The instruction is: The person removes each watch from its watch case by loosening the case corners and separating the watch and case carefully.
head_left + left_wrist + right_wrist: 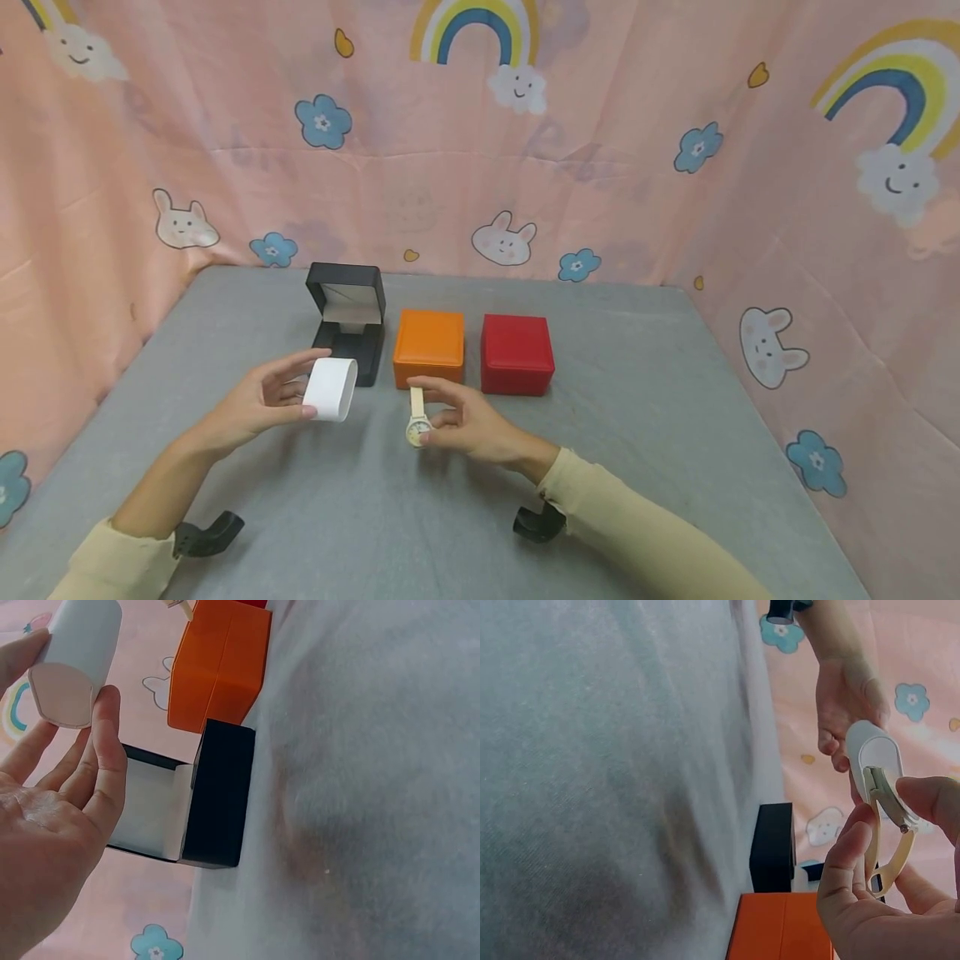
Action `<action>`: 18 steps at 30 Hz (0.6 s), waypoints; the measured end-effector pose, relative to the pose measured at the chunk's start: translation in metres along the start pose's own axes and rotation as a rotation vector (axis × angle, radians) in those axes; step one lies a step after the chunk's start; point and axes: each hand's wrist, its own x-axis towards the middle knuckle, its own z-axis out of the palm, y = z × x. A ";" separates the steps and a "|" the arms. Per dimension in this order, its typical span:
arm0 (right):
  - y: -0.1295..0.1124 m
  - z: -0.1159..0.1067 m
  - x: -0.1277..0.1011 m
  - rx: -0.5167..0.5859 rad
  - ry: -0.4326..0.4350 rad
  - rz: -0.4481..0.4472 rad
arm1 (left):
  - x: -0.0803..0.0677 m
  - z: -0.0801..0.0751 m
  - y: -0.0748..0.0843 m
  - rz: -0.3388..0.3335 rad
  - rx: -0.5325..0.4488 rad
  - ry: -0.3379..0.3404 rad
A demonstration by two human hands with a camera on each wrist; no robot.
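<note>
My left hand [258, 400] pinches a white, hollow oval sleeve [330, 389] between thumb and fingers, in front of the open black watch box [352, 346]. The left wrist view looks into one end of the white sleeve [75, 664]. A cream wristwatch [418, 417] is held by my right hand [480, 425], its round dial facing up and toward the head camera. In the right wrist view the watch's strap [891, 870] forms a loop between thumb and fingers. Both held things are raised above the grey tabletop, a short way apart.
An orange box [429, 342] with its lid down stands right of the black box, just beyond the right hand. Beside it is a red box [517, 354], also closed. The grey cloth-covered table [637, 417] backs onto a pink patterned curtain [637, 208].
</note>
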 end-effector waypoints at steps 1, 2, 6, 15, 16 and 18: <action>0.000 0.000 0.000 -0.002 -0.001 0.002 | 0.000 0.000 0.000 0.004 0.000 0.000; -0.001 0.000 0.001 -0.002 -0.002 0.004 | -0.001 -0.001 0.000 0.004 0.002 0.002; -0.002 0.001 0.001 0.002 -0.004 0.015 | -0.002 -0.002 0.000 0.022 -0.007 -0.008; -0.003 0.007 0.005 0.012 -0.014 0.002 | -0.003 -0.003 0.001 0.010 0.014 0.005; -0.003 0.008 0.006 0.011 -0.012 0.002 | -0.003 -0.003 0.001 0.008 0.017 0.007; -0.002 0.009 0.007 0.012 -0.010 0.001 | -0.004 -0.004 0.001 0.001 0.025 0.010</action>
